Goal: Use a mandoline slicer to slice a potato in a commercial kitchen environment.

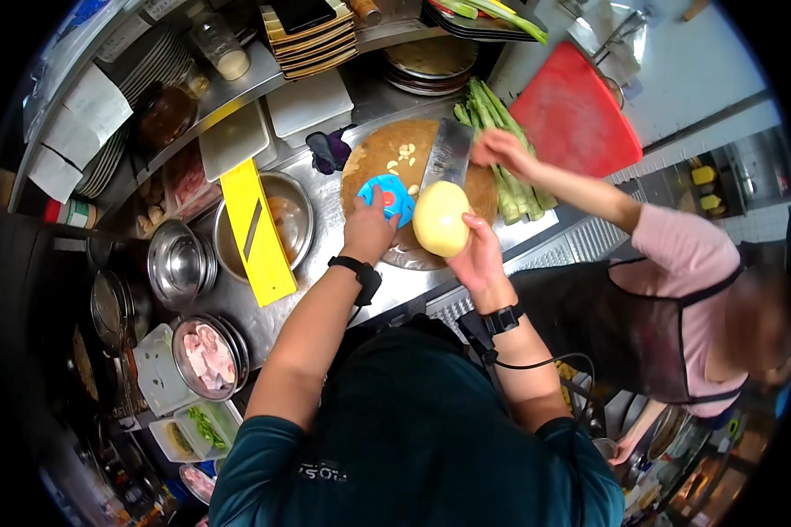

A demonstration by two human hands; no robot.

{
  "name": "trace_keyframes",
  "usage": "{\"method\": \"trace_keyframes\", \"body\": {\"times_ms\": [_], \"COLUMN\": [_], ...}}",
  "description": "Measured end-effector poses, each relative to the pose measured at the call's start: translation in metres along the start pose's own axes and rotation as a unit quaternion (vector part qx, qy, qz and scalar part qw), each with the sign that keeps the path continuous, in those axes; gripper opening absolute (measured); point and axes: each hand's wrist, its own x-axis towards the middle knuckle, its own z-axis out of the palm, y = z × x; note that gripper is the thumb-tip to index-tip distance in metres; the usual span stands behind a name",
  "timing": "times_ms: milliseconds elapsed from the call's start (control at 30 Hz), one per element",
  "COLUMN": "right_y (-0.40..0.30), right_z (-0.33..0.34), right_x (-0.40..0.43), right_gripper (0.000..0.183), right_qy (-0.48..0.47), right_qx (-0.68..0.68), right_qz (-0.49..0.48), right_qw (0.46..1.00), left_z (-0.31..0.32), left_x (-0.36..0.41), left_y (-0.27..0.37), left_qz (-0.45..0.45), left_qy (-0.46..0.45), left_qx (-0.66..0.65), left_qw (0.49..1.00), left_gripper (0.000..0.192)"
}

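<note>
My left hand (370, 230) grips a blue plastic piece with a red centre (389, 197), which looks like a slicer's hand guard. In my right hand (480, 257) is a large, pale yellow peeled potato (440, 221). Both are over a round wooden chopping board (362, 155). A cleaver (449, 150) lies on the board behind the potato, and several garlic cloves or pieces (405, 151) are scattered beside it. To the left, a yellow mandoline slicer (263, 244) rests across a steel bowl (306, 221) with some liquid in it.
A co-worker in a pink sleeve (685, 237) reaches a hand (501, 151) in beside the cleaver. Green stalks (517, 191) and a red cutting board (577, 115) are at the right. Stacked steel bowls (176, 263) and a bowl of raw meat (207, 356) stand left.
</note>
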Motion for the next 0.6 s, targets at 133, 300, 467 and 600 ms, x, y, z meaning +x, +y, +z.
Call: {"method": "trace_keyframes", "body": {"times_ms": [133,300,467,600], "right_y": [-0.02,-0.017,-0.012,0.004], "right_z": [-0.033,-0.033,-0.022,-0.017], "right_x": [0.011,0.025,0.031,0.041], "right_gripper": [0.055,0.052,0.051,0.053], "right_qy": [-0.009,0.014,-0.021,-0.011], "right_qx": [0.034,0.016,-0.02,-0.048], "right_qz": [0.028,0.041,0.045,0.035], "right_qw": [0.999,0.999,0.999,0.998], "left_z": [0.001,0.005,0.01,0.003], "left_x": [0.011,0.016,0.012,-0.003], "left_y": [0.016,0.009,0.009,-0.012], "left_qz": [-0.039,-0.027,0.012,0.021], "left_qy": [-0.019,0.002,0.024,0.054], "left_qx": [0.018,0.037,0.047,-0.013], "left_qw": [0.999,0.999,0.999,0.998], "left_gripper": [0.084,0.083,0.077,0.076]}}
